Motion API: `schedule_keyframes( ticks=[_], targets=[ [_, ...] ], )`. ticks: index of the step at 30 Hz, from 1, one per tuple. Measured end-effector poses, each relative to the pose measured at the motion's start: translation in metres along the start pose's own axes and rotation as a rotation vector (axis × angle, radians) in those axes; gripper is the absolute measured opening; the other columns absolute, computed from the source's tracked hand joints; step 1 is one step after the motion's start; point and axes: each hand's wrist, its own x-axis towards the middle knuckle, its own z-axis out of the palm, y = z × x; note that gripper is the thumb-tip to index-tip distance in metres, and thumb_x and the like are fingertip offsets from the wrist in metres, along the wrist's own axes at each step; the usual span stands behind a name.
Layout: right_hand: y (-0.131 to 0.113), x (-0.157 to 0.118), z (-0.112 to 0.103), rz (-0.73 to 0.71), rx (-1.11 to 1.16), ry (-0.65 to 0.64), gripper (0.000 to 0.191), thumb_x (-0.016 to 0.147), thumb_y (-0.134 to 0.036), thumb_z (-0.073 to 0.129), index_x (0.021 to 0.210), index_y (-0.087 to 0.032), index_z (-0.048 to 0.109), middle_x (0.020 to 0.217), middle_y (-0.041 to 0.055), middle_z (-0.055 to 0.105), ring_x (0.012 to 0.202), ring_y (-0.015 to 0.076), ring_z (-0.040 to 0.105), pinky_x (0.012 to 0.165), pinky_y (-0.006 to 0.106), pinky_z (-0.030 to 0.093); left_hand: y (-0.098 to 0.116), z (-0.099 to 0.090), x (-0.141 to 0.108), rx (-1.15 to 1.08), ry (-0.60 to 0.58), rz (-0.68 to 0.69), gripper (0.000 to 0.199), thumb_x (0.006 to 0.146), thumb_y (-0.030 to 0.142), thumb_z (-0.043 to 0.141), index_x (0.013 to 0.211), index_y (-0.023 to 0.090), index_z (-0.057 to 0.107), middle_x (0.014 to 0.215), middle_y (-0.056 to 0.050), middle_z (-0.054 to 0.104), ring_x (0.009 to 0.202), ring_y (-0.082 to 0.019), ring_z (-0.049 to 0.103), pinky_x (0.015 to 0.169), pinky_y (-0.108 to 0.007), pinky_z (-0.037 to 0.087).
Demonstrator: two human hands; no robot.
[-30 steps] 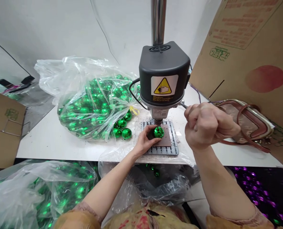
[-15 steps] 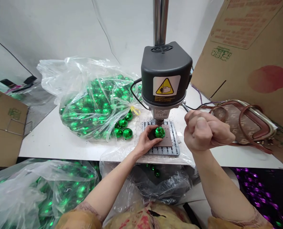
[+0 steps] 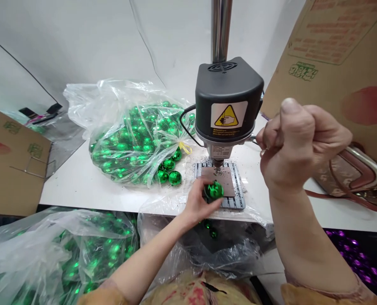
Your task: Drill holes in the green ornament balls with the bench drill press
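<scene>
A shiny green faceted ball (image 3: 214,191) is between the thumb and fingers of my left hand (image 3: 198,203), over the front part of the slotted metal base plate (image 3: 239,199). Above and behind it stands a black drill press (image 3: 228,93) with a yellow warning label. Its chuck points down at a brown board (image 3: 226,178) sprinkled with dark bits. At the right, my right hand (image 3: 298,144) is closed in a fist round the press lever (image 3: 253,139), most of which the fingers hide.
A clear bag of green balls (image 3: 125,144) lies left of the press, several loose balls (image 3: 175,178) beside it. Cardboard boxes (image 3: 13,156) flank the table (image 3: 64,186). A handbag (image 3: 350,173) is at the right. More bagged green balls (image 3: 102,250) sit below the front edge.
My left hand has drawn the green ball toward me, out from under the chuck. My right hand has risen and moved right. The view has shifted slightly.
</scene>
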Motion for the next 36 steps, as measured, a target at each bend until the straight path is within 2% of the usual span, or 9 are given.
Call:
schedule_keyframes(
  ticks=[5,7,10,12,14,19,23,29,36],
  targets=[
    [0.004,-0.002,-0.004,-0.024,0.000,-0.008,0.046,0.087,-0.023,0.058,0.047,-0.016,0.037,0.043,-0.0066,0.036,0.041,0.0017,0.037,0.045,0.024,0.026,0.002,-0.022,-0.045,0.266,-0.373,0.276,0.058,0.065,0.053,0.086,0.113,0.026,0.067,0.114,-0.011,0.066,0.101,-0.030,0.062,0.087,-0.040,0.048],
    [0.005,-0.003,-0.005,-0.024,0.002,-0.005,0.046,0.087,-0.024,0.058,0.047,-0.016,0.038,0.042,-0.0069,0.037,0.041,0.0016,0.037,0.046,0.024,0.026,-0.005,-0.036,-0.042,0.337,-0.213,0.296,0.053,0.071,0.053,0.082,0.114,0.026,0.066,0.112,-0.011,0.067,0.102,-0.029,0.062,0.088,-0.041,0.049],
    [0.004,-0.003,-0.004,-0.014,-0.002,-0.005,0.046,0.088,-0.024,0.058,0.047,-0.016,0.037,0.042,-0.0075,0.037,0.041,0.0012,0.036,0.046,0.024,0.027,-0.022,-0.059,-0.015,0.586,0.220,0.121,0.021,0.090,0.034,0.067,0.109,0.024,0.066,0.105,-0.010,0.065,0.105,-0.029,0.060,0.091,-0.043,0.048],
    [0.003,-0.003,-0.004,-0.018,-0.004,-0.002,0.046,0.088,-0.024,0.057,0.047,-0.017,0.036,0.042,-0.0077,0.037,0.041,0.0012,0.036,0.046,0.024,0.027,-0.032,-0.072,0.006,0.776,0.290,-0.041,0.020,0.086,0.025,0.071,0.105,0.023,0.067,0.102,-0.011,0.063,0.103,-0.031,0.059,0.089,-0.045,0.049],
    [0.003,-0.003,-0.004,-0.018,0.007,-0.005,0.046,0.088,-0.023,0.057,0.047,-0.017,0.036,0.042,-0.0078,0.036,0.041,0.0012,0.036,0.045,0.024,0.026,-0.038,-0.078,0.021,0.835,0.210,-0.094,0.024,0.080,0.019,0.074,0.103,0.022,0.067,0.100,-0.009,0.063,0.098,-0.029,0.060,0.086,-0.043,0.050],
    [0.003,-0.004,-0.005,0.001,0.032,-0.033,0.046,0.088,-0.025,0.057,0.048,-0.017,0.035,0.043,-0.0070,0.035,0.042,0.0012,0.035,0.046,0.024,0.027,-0.029,-0.050,0.027,0.366,0.104,-0.002,0.032,0.081,0.023,0.071,0.112,0.022,0.062,0.105,-0.005,0.066,0.088,-0.018,0.064,0.079,-0.031,0.054],
    [0.003,-0.004,-0.005,0.007,0.048,-0.021,0.045,0.088,-0.024,0.057,0.048,-0.017,0.036,0.044,-0.0068,0.035,0.042,0.0007,0.033,0.046,0.023,0.027,-0.025,-0.016,0.027,-0.007,0.035,-0.036,0.038,0.082,0.029,0.073,0.118,0.022,0.064,0.116,-0.007,0.069,0.107,-0.021,0.065,0.097,-0.035,0.051],
    [0.006,-0.006,-0.007,-0.022,0.063,-0.048,0.047,0.087,-0.028,0.060,0.051,-0.020,0.031,0.044,-0.0074,0.032,0.040,0.0026,0.032,0.044,0.026,0.025,-0.040,0.001,0.033,-0.178,0.069,-0.157,0.047,0.080,0.037,0.077,0.122,0.020,0.064,0.124,-0.010,0.068,0.118,-0.025,0.062,0.106,-0.041,0.047],
    [0.007,-0.007,-0.008,-0.042,0.054,-0.045,0.047,0.088,-0.029,0.060,0.053,-0.020,0.030,0.046,-0.0068,0.032,0.042,0.0035,0.030,0.045,0.027,0.025,-0.038,0.002,0.041,-0.190,-0.046,-0.014,0.047,0.077,0.036,0.080,0.118,0.020,0.063,0.122,-0.009,0.064,0.115,-0.024,0.062,0.102,-0.039,0.049]
  ],
)
